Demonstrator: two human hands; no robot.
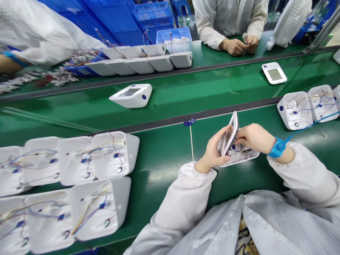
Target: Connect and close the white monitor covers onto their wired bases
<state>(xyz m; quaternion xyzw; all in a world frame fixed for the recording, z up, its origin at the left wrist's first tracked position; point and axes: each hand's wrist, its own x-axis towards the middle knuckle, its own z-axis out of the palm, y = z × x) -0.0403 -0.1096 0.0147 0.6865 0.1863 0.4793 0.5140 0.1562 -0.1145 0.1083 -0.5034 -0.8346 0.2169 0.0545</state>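
My left hand (213, 150) grips a white front panel (230, 136), which is tilted up over an open white housing (240, 157). The thumb of that hand lies at the panel's lower edge. My right hand (252, 138), with a blue strap (276, 148) at the wrist, reaches in between panel and housing. Its fingertips are closed near small parts inside; what they hold is too small to name. Left of my hands, small dark blue round pieces (189, 122) lie at the top of a thin pale stick (191, 143).
Open white housings with wires (94, 209) fill the left side; more (296, 109) stand at the right. Assembled devices (132, 95) (275, 73) lie on the green belt (202, 86). Across it are a person's hands (239, 46), a white fan (290, 23) and another person's sleeve (53, 33).
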